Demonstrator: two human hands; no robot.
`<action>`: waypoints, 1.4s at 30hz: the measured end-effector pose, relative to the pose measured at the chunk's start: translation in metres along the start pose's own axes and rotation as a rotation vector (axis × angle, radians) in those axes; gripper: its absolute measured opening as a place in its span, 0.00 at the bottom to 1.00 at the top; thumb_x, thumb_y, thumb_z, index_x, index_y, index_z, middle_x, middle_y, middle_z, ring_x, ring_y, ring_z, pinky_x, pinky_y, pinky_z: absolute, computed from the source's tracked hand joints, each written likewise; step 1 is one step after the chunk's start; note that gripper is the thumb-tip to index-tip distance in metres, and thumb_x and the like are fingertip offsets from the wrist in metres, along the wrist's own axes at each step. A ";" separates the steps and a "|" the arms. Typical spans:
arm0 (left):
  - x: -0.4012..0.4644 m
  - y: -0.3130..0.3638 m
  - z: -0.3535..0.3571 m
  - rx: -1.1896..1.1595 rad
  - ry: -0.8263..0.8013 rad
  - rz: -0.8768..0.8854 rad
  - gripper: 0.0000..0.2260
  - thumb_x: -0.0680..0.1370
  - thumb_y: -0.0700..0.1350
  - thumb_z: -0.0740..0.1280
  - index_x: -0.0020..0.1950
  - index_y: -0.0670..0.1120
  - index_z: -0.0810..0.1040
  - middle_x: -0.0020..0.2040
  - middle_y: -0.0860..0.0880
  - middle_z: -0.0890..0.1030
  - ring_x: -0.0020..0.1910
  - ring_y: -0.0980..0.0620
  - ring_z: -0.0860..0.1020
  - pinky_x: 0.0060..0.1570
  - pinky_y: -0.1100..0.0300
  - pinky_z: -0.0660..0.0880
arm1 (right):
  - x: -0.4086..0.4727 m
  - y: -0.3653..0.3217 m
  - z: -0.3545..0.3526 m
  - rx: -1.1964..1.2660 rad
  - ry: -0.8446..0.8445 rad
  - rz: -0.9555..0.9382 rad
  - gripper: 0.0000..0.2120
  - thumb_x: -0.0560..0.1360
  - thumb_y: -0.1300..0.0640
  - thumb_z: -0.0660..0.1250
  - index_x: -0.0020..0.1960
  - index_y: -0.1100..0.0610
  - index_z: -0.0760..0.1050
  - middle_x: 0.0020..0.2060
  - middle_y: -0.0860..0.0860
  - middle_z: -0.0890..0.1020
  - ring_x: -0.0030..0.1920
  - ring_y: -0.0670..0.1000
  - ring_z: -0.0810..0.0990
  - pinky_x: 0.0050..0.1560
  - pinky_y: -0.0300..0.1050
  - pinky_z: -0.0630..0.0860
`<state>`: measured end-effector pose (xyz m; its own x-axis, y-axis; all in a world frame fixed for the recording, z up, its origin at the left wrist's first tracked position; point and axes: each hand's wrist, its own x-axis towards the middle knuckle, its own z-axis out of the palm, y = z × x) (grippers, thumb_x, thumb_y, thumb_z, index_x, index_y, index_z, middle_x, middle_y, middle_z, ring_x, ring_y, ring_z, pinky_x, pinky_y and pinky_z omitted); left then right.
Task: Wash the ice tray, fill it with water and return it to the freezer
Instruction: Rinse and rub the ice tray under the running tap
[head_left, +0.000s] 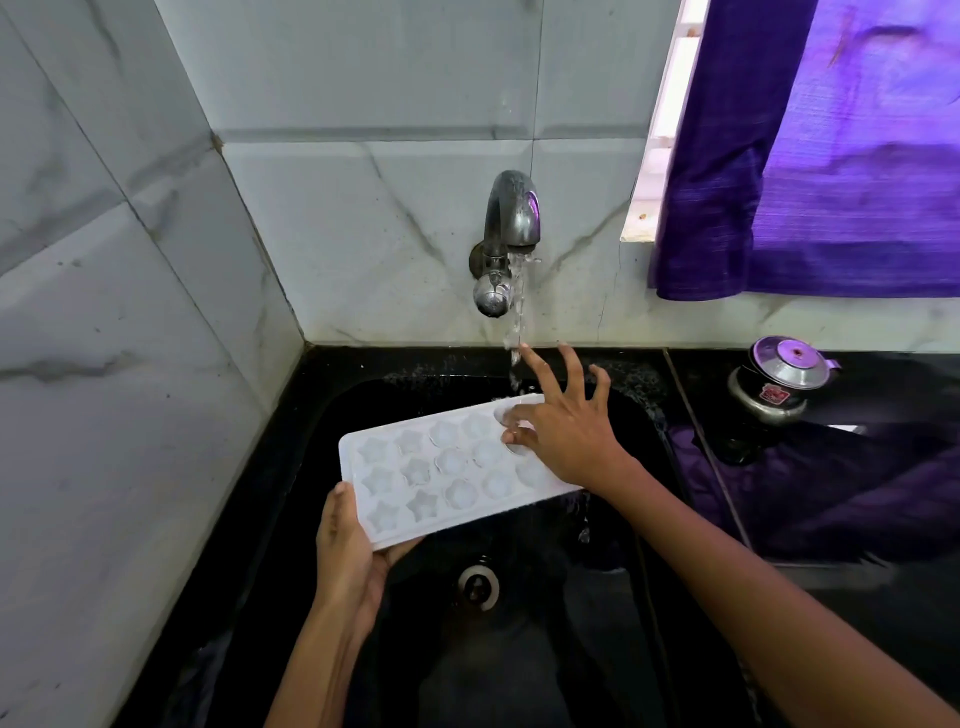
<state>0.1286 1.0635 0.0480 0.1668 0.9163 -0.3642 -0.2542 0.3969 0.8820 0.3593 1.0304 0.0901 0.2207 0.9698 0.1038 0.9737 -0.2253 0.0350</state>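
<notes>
I hold the white ice tray (457, 467) over the black sink (311, 426), in the middle of the frame, just below the tap (511, 218) on the tiled wall. My left hand (353, 551) grips the tray's lower left end: the thumb lies on the top rim and the fingers (397, 551) curl under the edge. My right hand (566, 426) rests on the tray's upper right end, its thumb pressing into one of the hollows there, while the other fingers (569, 369) are spread straight and lifted off the tray, toward the wall. It grips nothing.

The tray's long axis runs from the lower left of the frame to the upper right, with the hollows facing up; the upper right end sits higher in the picture. Star-shaped hollows fill the left part and rounder ones the right.

Water (517, 312) runs from the tap and lands at the tray's upper right corner, just beside my right index fingertip. Drops fall from the tray's right edge. The drain (478, 587) lies below the tray. On the dark worktop (883, 467) at the right stands a small steel pot (784, 384), under a purple curtain (831, 156).
</notes>
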 end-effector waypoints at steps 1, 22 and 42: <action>0.001 0.001 0.000 0.001 0.001 0.003 0.17 0.83 0.53 0.52 0.63 0.48 0.74 0.54 0.47 0.84 0.50 0.48 0.83 0.37 0.52 0.81 | -0.001 0.000 0.002 -0.003 -0.004 -0.007 0.14 0.77 0.39 0.58 0.57 0.40 0.77 0.77 0.49 0.41 0.75 0.61 0.36 0.68 0.65 0.43; 0.008 0.008 0.010 -0.093 0.111 0.061 0.17 0.83 0.54 0.52 0.65 0.48 0.72 0.57 0.45 0.82 0.53 0.44 0.82 0.40 0.50 0.81 | 0.000 -0.002 0.009 0.378 -0.075 -0.043 0.22 0.74 0.30 0.52 0.60 0.38 0.71 0.76 0.44 0.45 0.74 0.57 0.38 0.69 0.60 0.41; -0.005 -0.003 0.022 -0.080 0.156 0.063 0.12 0.82 0.53 0.54 0.57 0.50 0.74 0.51 0.46 0.83 0.47 0.46 0.83 0.36 0.52 0.81 | -0.017 -0.010 0.012 0.009 0.024 0.053 0.31 0.71 0.26 0.44 0.66 0.37 0.68 0.78 0.48 0.41 0.75 0.59 0.34 0.63 0.62 0.26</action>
<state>0.1490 1.0568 0.0538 0.0001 0.9344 -0.3562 -0.3351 0.3356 0.8804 0.3462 1.0176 0.0763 0.2709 0.9539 0.1293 0.9611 -0.2756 0.0196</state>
